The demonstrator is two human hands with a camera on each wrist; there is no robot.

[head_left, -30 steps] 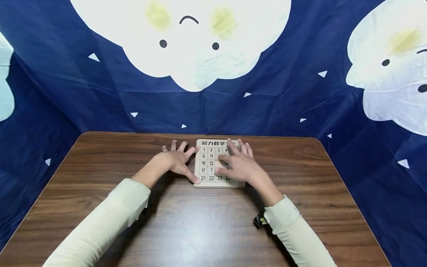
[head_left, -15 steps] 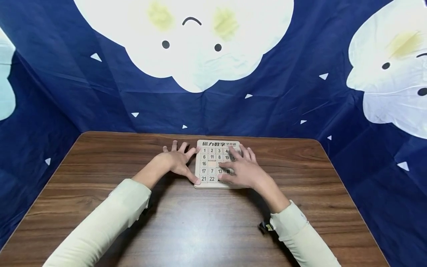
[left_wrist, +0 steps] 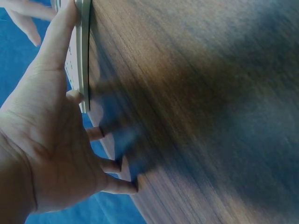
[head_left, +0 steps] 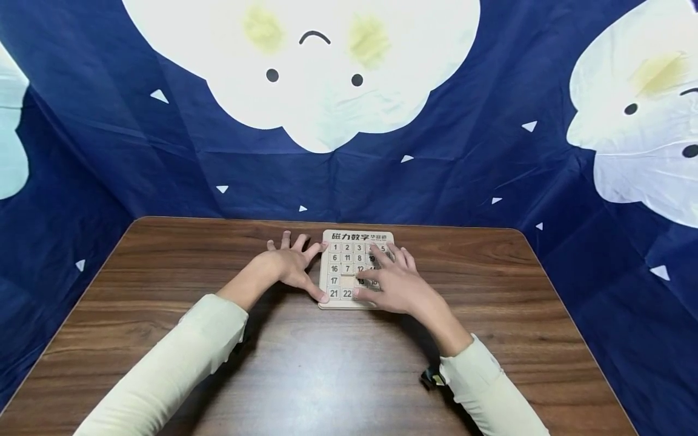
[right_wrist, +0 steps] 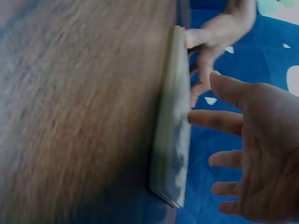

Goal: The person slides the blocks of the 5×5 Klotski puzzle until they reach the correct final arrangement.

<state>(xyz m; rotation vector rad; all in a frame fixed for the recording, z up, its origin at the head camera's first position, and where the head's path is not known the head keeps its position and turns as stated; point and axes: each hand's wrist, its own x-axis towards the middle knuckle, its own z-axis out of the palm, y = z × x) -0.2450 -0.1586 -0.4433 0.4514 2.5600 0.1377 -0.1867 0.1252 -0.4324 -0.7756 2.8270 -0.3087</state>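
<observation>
A flat wooden sliding number puzzle [head_left: 354,304] lies on the table, its gap in the fourth row between tile 17 [head_left: 334,281] and tile 13. Tile 7 [head_left: 348,269] sits just above this gap. My left hand [head_left: 286,266] rests along the puzzle's left side, fingers spread, thumb at the near corner and index finger near the upper corner. Over the right part spreads my right hand [head_left: 400,284], covering several tiles. In the right wrist view its index finger [right_wrist: 215,120] meets the puzzle's face, while the thumb [right_wrist: 229,88] stands off it.
The puzzle sits towards the far edge of a brown wooden table [head_left: 305,375]. Behind and at the sides hangs a dark blue cloth [head_left: 262,169] with white clouds and small triangles. A small dark device [head_left: 431,378] sits at the right cuff.
Tile 12 has slid right, then tile 7 has slid up, so the gap now lies lower. My right hand moved right, then slightly back left. The left hand stays at the puzzle's side.
</observation>
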